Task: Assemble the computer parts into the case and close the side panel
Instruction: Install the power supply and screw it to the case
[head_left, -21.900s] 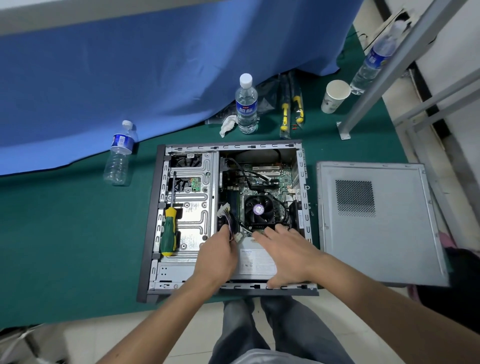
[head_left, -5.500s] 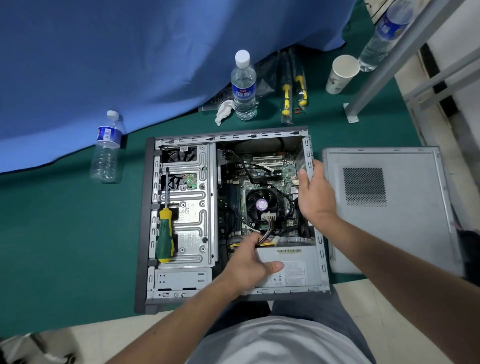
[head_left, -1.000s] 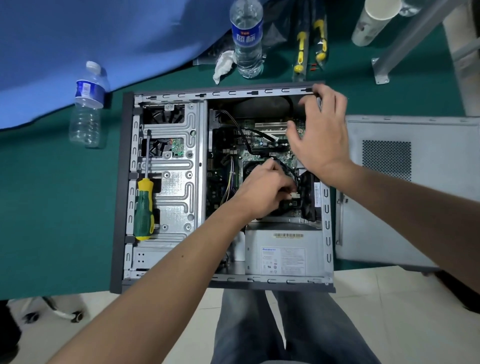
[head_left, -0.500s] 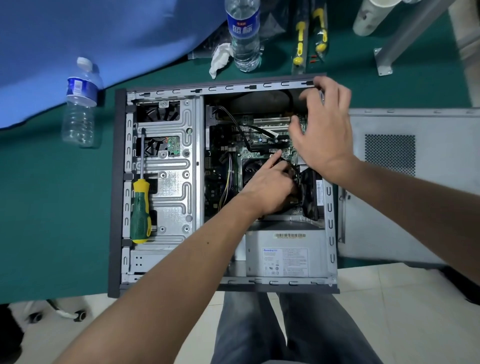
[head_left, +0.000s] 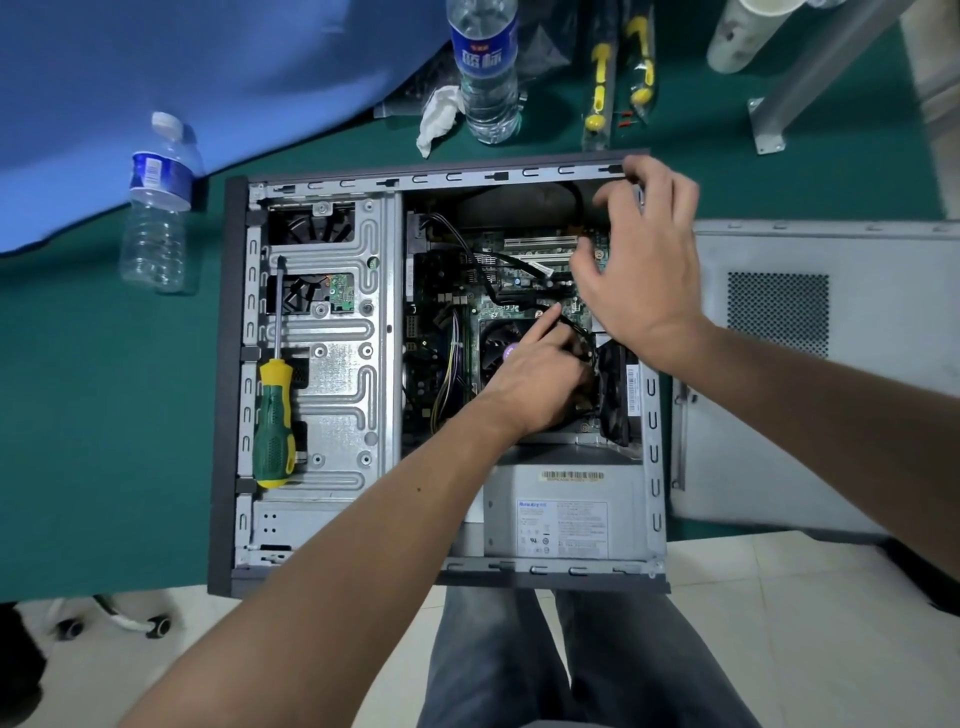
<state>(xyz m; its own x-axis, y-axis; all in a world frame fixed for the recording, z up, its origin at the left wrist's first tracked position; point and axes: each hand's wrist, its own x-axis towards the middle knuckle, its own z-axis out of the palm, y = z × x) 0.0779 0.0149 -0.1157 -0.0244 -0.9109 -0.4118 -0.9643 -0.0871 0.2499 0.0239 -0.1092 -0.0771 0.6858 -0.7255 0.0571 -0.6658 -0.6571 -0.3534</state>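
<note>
The left hand (head_left: 540, 379) is deep inside the open case (head_left: 236, 364), its fingers curled round black wires by the fan. The right hand (head_left: 644, 265) hovers over the green board, fingers loose, holding nothing. The case lies flat on the green worktop (head_left: 104, 415). The side panel (head_left: 810, 374) lies just beside it. A screwdriver (head_left: 274, 421) rests on the metal part inside.

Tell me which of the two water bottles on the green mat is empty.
The left bottle, beside the blue cloth, white cap showing: its clear body looks empty and dented. The other bottle, behind the case, holds water.
</note>
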